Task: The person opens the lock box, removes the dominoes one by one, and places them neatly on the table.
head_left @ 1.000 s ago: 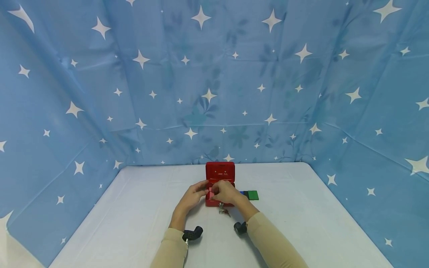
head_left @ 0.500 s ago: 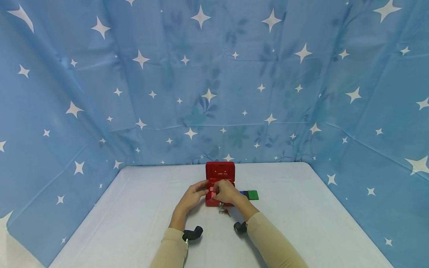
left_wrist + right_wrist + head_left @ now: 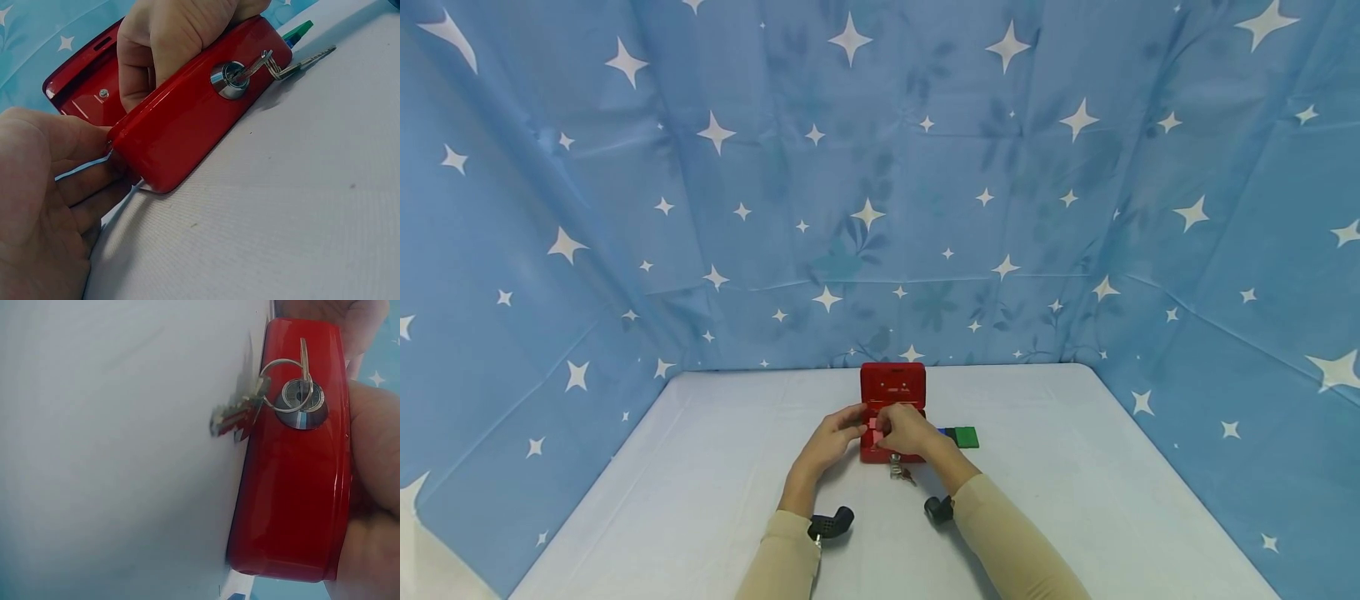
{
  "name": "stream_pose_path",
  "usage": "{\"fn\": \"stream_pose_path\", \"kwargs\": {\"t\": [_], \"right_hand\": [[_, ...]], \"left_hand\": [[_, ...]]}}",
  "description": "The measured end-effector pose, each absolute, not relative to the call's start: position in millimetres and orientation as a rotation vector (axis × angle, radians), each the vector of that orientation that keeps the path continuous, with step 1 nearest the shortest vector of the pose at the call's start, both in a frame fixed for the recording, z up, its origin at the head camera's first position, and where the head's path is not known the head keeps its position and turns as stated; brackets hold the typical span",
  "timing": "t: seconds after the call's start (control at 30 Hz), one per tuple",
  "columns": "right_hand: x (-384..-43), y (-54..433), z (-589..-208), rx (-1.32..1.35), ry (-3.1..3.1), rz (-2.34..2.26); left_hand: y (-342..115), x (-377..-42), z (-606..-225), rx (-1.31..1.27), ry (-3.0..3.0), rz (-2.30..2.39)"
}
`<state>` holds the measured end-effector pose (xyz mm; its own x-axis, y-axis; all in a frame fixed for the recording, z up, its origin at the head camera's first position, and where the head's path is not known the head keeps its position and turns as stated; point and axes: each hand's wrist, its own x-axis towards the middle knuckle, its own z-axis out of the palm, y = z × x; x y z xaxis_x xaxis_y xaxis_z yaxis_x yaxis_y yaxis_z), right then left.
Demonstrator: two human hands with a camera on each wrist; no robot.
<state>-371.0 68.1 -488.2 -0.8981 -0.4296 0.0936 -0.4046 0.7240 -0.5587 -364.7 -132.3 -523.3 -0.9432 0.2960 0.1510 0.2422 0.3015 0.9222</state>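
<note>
A red metal cash box (image 3: 892,383) stands at the middle back of the table with its lid raised. My left hand (image 3: 826,443) rests against the box's left end, thumb and fingertips on its side and rim. My right hand (image 3: 908,429) reaches in over the front wall, its thumb and fingers pinching a pink piece (image 3: 877,435) inside. The right hand hides most of the box's contents. In the right wrist view, a round lock (image 3: 302,403) sits on the front wall with one key inserted, and other keys (image 3: 237,415) hang from its ring.
Right of the box lie flat pieces, a green one (image 3: 967,437), a black one (image 3: 951,434) and a partly hidden blue one (image 3: 941,432). A white cloth covers the table (image 3: 737,483). Blue star-patterned curtains (image 3: 880,167) surround its back and sides.
My right fingertips have shifted slightly to the right inside the box, and the pink piece with them. More pink shows beside them. My left hand and the box stay in place.
</note>
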Motion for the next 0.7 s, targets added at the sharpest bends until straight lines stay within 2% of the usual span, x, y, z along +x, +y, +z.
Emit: {"fn": "stream_pose_path", "kwargs": {"t": [0.7], "right_hand": [[-371.6, 67.8, -486.8, -0.652, 2.846, -0.92]], "left_hand": [[-132.7, -365.7, -523.7, 0.534, 2.492, 1.756]]}}
